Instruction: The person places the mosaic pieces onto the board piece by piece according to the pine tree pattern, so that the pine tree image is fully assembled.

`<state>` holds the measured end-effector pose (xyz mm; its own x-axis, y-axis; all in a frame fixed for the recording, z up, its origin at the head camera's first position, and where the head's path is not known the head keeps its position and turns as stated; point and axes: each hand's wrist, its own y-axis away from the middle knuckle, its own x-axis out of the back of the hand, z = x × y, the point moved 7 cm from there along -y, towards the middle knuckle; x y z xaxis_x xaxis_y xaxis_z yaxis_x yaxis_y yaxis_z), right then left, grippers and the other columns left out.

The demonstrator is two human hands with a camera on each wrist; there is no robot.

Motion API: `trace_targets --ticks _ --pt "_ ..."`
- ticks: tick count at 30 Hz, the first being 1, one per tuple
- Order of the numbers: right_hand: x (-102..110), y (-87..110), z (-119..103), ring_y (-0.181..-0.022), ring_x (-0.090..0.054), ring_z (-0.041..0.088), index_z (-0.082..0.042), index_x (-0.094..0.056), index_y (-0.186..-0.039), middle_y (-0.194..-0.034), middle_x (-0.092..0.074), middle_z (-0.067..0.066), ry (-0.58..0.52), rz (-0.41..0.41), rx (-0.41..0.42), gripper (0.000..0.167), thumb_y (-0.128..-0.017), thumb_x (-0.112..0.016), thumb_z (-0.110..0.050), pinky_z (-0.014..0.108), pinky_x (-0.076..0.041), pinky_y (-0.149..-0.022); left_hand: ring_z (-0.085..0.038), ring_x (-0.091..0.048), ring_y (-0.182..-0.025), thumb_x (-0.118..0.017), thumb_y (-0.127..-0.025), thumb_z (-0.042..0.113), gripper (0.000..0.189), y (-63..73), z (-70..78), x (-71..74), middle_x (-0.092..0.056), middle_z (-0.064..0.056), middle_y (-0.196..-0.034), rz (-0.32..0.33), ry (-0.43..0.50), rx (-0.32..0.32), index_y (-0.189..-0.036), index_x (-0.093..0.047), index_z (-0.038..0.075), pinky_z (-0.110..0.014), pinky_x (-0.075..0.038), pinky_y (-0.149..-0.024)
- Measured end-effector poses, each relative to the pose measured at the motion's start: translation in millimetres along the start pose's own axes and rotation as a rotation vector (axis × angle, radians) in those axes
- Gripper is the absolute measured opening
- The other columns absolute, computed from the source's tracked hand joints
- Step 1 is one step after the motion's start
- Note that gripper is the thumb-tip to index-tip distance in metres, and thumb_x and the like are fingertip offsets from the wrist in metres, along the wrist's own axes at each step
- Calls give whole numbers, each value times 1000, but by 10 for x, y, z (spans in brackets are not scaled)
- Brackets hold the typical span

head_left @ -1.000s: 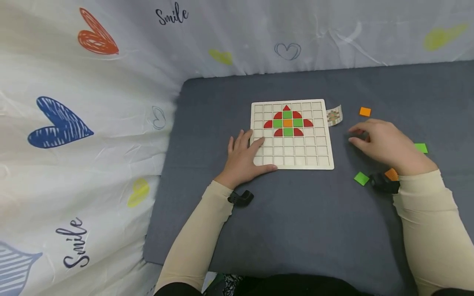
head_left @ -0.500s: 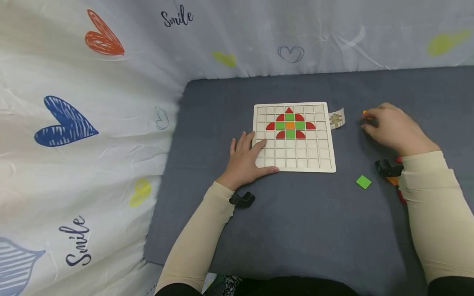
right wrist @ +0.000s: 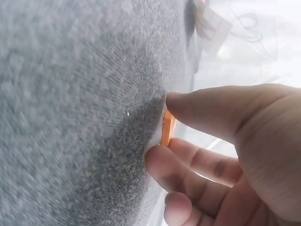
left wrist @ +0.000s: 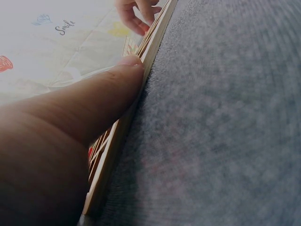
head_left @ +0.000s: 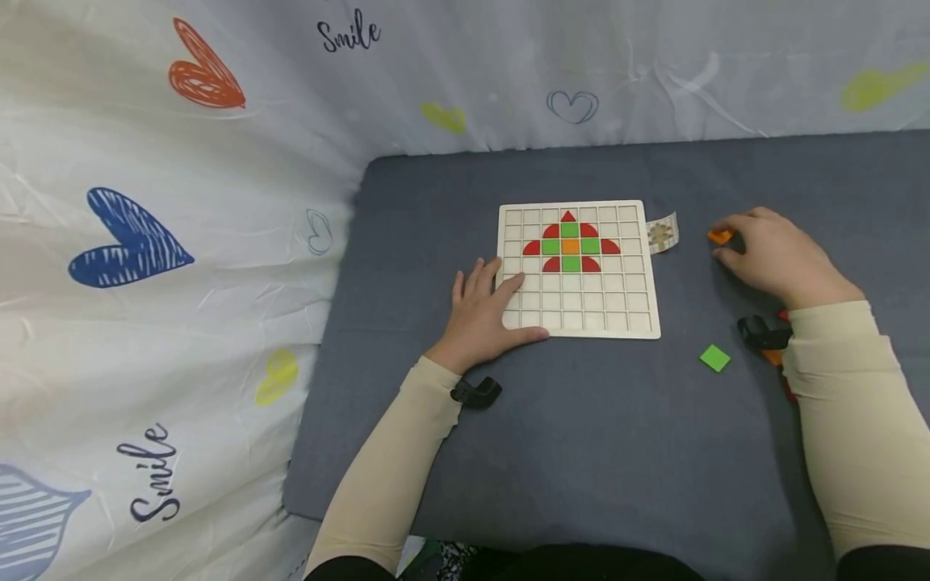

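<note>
Against the board (head_left: 596, 303), the left hand (head_left: 479, 321) lies spread — well apart, the right hand (head_left: 788, 257) pinches an orange tile (head_left: 720, 236).

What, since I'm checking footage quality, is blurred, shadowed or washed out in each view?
Head: the board looks clear, with a soft shadow along the right sleeve; left wrist: the white backdrop is washed out, the near tabletop blurred; right wrist: the patterned card looks hazy, and a shadow lies beside the orange piece.

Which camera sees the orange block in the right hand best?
The right wrist view: the orange block looks biggest there, pinched in the right hand. The head view shows it small; the left wrist view, not clearly.
</note>
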<state>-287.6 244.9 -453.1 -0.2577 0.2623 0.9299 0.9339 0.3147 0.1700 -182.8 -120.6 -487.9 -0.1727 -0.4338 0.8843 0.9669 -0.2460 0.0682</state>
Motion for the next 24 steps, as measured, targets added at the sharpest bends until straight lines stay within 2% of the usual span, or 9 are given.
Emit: trace_targets --ticks 3,8,15,19,24 --pt "5 -4 -18 -119 -51 55 8 -63 -132 -131 -54 36 -4 18 -7 37 -102 -64 -14 72 -42 -97 -32 -3 -163 -77 -82 73 99 -2 -9 1 -18 -10 -173 -1 -3 1 -162 -44 24 -56 6 -129" --pt "10 -28 -39 -105 -58 48 4 -69 -121 -118 -61 31 2 58 -31 31 -102 -67 -20 68 -47 -85 -31 -3 -163 -78 -82 73 100 -1 -23 -10 -18 -10 -173 -3 -5 9 -162 -44 24 -55 6 -129" --pt "11 -33 -87 -94 -60 44 4 -71 -110 -107 -63 29 -11 95 -35 26 -99 -68 -19 64 -48 -76 -31 -2 -163 -76 -82 74 100 -13 -14 -10 -17 -9 -174 -10 -3 9 -162 -44 24 -55 7 -129" --pt "-2 -5 -122 -91 -60 41 3 -72 -108 -102 -67 26 -41 92 -34 27 -96 -67 -20 60 -48 -73 -31 -2 -163 -77 -82 73 99 -13 -5 -7 -18 -9 -174 -9 -1 9 -162 -44 24 -55 7 -129" --pt "-59 54 -185 -82 -60 33 0 -72 -107 -94 -69 18 -82 48 -51 27 -95 -68 -24 47 -45 -63 -32 -3 -163 -77 -82 73 99 -11 -7 -10 -18 -9 -173 -10 -8 9 -162 -44 24 -56 7 -129"
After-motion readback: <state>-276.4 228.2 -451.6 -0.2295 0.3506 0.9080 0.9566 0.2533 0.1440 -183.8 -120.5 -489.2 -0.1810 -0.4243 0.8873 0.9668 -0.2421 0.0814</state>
